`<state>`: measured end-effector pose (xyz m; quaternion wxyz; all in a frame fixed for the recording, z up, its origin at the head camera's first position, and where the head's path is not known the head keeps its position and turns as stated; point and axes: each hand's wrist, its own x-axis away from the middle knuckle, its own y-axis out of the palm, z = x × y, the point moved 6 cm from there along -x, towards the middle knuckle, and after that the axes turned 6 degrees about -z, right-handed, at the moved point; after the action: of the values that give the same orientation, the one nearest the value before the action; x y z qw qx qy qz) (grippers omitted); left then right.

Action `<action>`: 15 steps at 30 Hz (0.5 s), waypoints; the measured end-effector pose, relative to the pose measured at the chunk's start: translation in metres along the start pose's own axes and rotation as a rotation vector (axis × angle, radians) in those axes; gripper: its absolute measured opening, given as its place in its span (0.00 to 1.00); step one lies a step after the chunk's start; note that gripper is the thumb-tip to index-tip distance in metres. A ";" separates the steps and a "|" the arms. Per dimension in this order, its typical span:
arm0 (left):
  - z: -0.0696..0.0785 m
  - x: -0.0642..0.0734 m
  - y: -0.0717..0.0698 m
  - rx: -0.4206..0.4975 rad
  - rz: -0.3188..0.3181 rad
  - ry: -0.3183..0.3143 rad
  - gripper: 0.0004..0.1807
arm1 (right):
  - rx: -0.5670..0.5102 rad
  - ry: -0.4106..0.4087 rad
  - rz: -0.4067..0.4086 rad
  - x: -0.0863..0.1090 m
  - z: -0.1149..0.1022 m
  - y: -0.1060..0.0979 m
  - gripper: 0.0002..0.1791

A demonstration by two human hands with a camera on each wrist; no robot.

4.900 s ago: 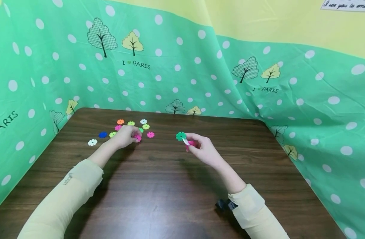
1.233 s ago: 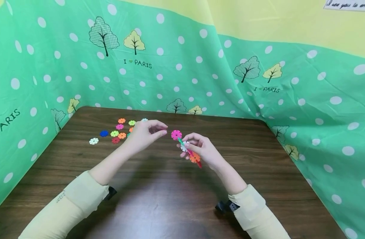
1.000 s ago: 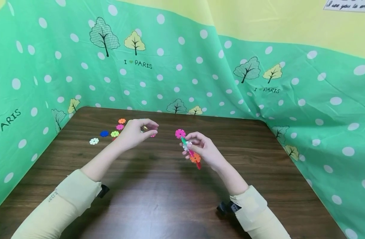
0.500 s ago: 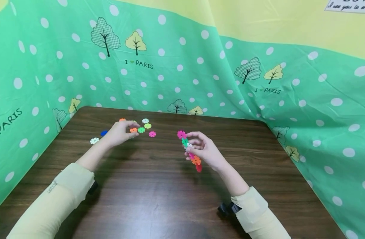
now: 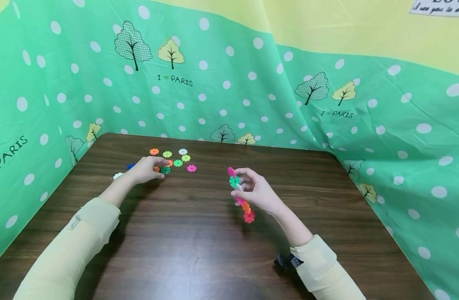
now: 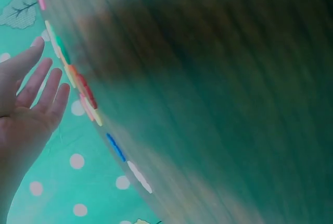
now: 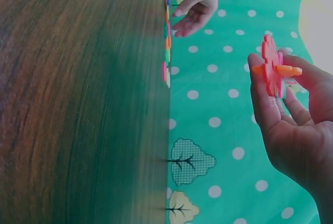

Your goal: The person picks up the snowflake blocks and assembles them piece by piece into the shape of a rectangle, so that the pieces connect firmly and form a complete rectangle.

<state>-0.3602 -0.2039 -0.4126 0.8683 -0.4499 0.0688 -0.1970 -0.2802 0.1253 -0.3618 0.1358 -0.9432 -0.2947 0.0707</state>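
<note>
Fingers of your right hand [image 5: 260, 193] pinch a chain of notched discs [image 5: 234, 181]; those of your left hand [image 5: 143, 170] are parted and empty.
The chain's pink end stands beside your right index fingertip, its red end below the thumb. Just off your left fingertips a dark green disc [image 5: 165, 170] lies on the table [image 5: 199, 250], with a pink disc [image 5: 191, 168] beyond it.

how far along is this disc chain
Done: about six discs look joined in the chain, running from a pink disc at the top to a red one at the bottom.
In hand: the right hand holds the chain; the left hand is by the loose discs, with none visible in its grasp.
Left: probably those loose discs, lying unjoined; some are hidden.
</note>
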 end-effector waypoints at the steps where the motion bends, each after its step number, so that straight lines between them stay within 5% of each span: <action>1: 0.000 -0.001 0.002 -0.013 -0.011 0.004 0.25 | 0.019 0.000 0.005 0.000 0.000 -0.001 0.30; 15: 0.002 -0.014 0.009 -0.104 0.040 0.037 0.09 | 0.139 -0.026 0.019 -0.001 0.000 -0.001 0.31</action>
<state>-0.3697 -0.1920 -0.4199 0.8462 -0.4892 0.1039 -0.1839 -0.2818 0.1255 -0.3609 0.1961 -0.9334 -0.2818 0.1047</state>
